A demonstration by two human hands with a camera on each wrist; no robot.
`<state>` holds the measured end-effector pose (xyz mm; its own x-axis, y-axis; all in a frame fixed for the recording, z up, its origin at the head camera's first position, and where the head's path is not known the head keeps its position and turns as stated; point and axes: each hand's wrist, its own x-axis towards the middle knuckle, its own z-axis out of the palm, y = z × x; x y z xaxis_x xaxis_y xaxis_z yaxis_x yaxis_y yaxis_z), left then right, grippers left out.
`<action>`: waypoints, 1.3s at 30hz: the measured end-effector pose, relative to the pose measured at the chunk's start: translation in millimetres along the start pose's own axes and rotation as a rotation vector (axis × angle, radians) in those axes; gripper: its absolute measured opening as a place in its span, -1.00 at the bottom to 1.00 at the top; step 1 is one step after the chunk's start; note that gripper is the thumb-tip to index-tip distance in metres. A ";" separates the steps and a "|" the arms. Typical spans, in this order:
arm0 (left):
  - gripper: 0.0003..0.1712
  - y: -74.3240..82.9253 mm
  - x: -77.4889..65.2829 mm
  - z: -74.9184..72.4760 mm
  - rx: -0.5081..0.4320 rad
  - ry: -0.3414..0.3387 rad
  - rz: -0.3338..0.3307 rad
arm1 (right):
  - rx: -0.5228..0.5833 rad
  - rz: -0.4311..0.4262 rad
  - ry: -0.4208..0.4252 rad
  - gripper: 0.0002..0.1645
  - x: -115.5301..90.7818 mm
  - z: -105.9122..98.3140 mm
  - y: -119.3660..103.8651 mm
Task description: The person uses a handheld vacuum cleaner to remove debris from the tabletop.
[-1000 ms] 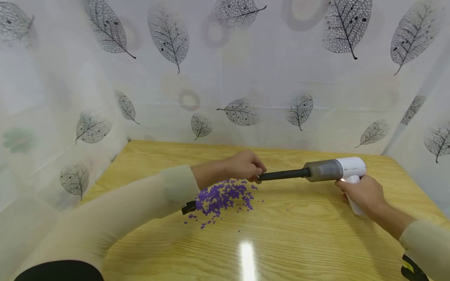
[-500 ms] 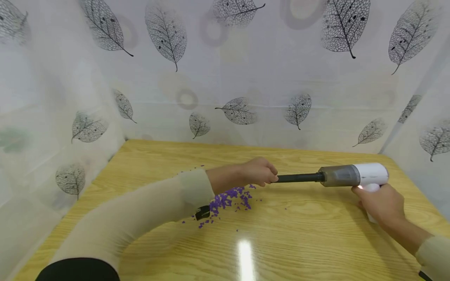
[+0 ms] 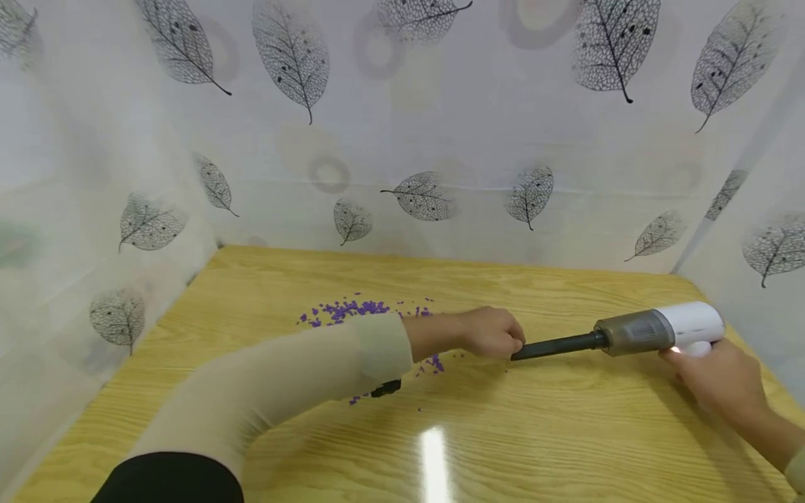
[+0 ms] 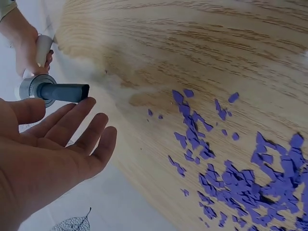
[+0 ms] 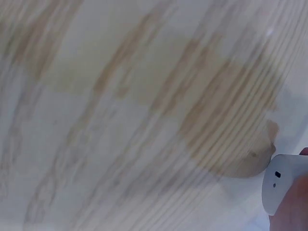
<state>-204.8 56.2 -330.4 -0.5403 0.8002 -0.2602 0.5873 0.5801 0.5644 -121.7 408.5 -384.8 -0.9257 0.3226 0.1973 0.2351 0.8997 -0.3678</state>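
A handheld vacuum cleaner (image 3: 635, 333), with a white body, smoky clear canister and black flat nozzle (image 3: 556, 346), is held over the right side of the table. My right hand (image 3: 723, 377) grips its white handle; part of that handle (image 5: 281, 185) shows in the right wrist view. My left hand (image 3: 493, 333) is at the nozzle's end. In the left wrist view its fingers are loosely spread, with one fingertip right at the nozzle tip (image 4: 79, 93) and the thumb apart. Purple paper scraps (image 4: 236, 183) lie scattered on the table, partly hidden behind my left sleeve in the head view.
The wood-grain table (image 3: 534, 433) has a bright light reflection near its front. A pale curtain (image 3: 440, 126) with leaf prints surrounds the back and sides. A dark strap piece (image 3: 386, 388) shows under my left cuff.
Both hands and the vacuum cleaner have shifted right and slightly toward me. My left sleeve has moved too, uncovering scraps at the back and covering others.
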 end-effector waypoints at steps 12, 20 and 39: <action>-0.76 13.0 29.9 20.8 0.353 0.013 0.031 | -0.029 -0.071 -0.034 -0.37 2.2 0.9 7.3; -0.84 11.8 42.9 21.5 0.394 0.018 0.043 | -0.059 -0.081 -0.047 -0.37 3.1 3.5 1.8; -0.80 -14.5 56.0 -8.5 0.422 -0.006 0.031 | -0.080 0.004 -0.122 -0.26 16.3 8.9 -23.9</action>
<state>-248.7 91.4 -346.5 -0.5160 0.8184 -0.2531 0.7990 0.5663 0.2022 -145.0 389.7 -380.9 -0.9527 0.2926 0.0819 0.2575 0.9206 -0.2935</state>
